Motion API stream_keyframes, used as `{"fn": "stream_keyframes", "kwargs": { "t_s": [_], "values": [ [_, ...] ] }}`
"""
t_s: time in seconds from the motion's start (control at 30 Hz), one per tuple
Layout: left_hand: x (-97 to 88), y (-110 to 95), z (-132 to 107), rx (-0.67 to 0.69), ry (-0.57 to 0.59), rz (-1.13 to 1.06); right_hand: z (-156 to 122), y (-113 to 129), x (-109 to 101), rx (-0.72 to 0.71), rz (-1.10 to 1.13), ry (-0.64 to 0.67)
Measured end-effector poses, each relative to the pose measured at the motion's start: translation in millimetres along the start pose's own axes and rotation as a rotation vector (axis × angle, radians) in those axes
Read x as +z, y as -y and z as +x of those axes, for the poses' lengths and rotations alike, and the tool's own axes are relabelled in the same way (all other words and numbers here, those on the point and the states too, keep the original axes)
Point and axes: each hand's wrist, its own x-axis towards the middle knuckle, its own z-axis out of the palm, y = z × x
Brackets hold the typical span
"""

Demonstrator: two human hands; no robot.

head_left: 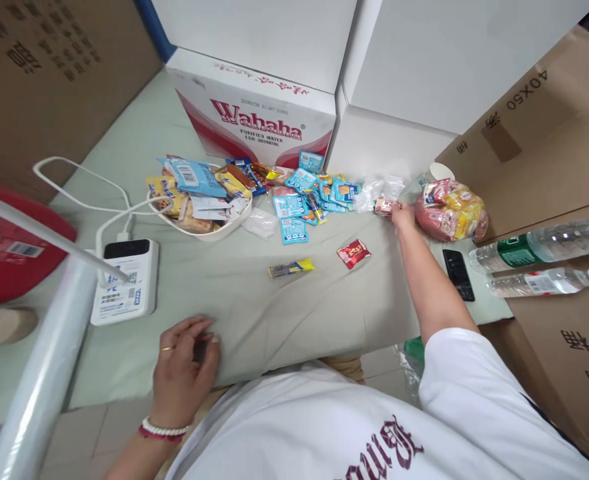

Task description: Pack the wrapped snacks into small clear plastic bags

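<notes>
My right hand [403,215] reaches far across the pale green cloth [254,293] and its fingers close on a small pink snack packet [384,205] beside a crumpled clear wrapper [374,192]. My left hand [187,367] rests near the front edge with its fingers curled loosely down on the cloth, holding nothing I can see. A heap of blue snack packets [307,200] lies left of the right hand. A red packet [353,253] and a yellow stick packet [291,268] lie alone in the middle.
A white bowl [209,232] heaped with snacks stands left of centre. A white power bank [124,280] with cable lies at the left. A Wahaha box [254,113] stands behind. A filled snack bag [451,210], black phone [458,273] and two water bottles [544,250] lie right.
</notes>
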Motion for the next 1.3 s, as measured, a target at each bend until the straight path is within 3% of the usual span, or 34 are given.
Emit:
{"fn": "stream_keyframes", "kwargs": {
  "t_s": [0.1, 0.2, 0.3, 0.4, 0.47, 0.53, 0.6, 0.67, 0.73, 0.8, 0.9, 1.0, 1.1, 1.3],
  "values": [
    [5.1, 1.0, -5.2, 0.062, -0.068, 0.064, -10.1, 12.6, 0.4, -0.028, -0.196, -0.11],
    [6.5, 0.7, -6.8, 0.094, -0.091, 0.033, -25.1, 27.6, 4.4, -0.144, -0.298, -0.173],
    [5.5, 2.5, -7.7, 0.122, -0.073, 0.008, -38.6, 41.4, 24.1, -0.262, -0.451, 0.015],
    [2.6, 4.6, -9.7, 0.098, -0.054, -0.035, -48.9, 53.3, 45.4, -0.232, -0.581, 0.199],
    [-1.2, 3.5, -11.0, 0.031, -0.051, -0.095, -59.9, 61.4, 50.4, -0.2, -0.45, 0.176],
    [-5.9, -2.8, -10.9, -0.044, -0.04, -0.169, -82.4, 69.8, 47.4, -0.17, -0.136, 0.173],
    [-8.8, -16.6, -7.9, -0.074, 0.001, -0.254, -120.0, 77.7, 40.2, -0.059, 0.228, 0.309],
    [-6.4, -37.2, -0.5, -0.051, 0.054, -0.349, -168.9, 83.8, 32.5, 0.127, 0.489, 0.538],
    [3.9, -59.6, 11.8, -0.034, 0.054, -0.406, -220.3, 88.1, 26.7, 0.274, 0.633, 0.694],
    [20.5, -76.8, 27.2, -0.044, 0.049, -0.429, -264.7, 91.4, 23.8, 0.362, 0.709, 0.765],
    [43.7, -85.0, 46.2, -0.08, 0.092, -0.493, -304.8, 96.2, 23.0, 0.411, 0.735, 0.819],
    [49.0, -76.4, 53.3, -0.196, 0.212, -0.648, -309.1, 99.5, 18.1, 0.404, 0.689, 0.823],
    [40.1, -63.4, 56.4, -0.359, 0.305, -0.848, -294.0, 98.7, 4.8, 0.446, 0.64, 0.827],
    [32.8, -53.7, 70.3, -0.537, 0.323, -1.139, -285.7, 97.0, -13.8, 0.597, 0.626, 1.118]
  ]
}}
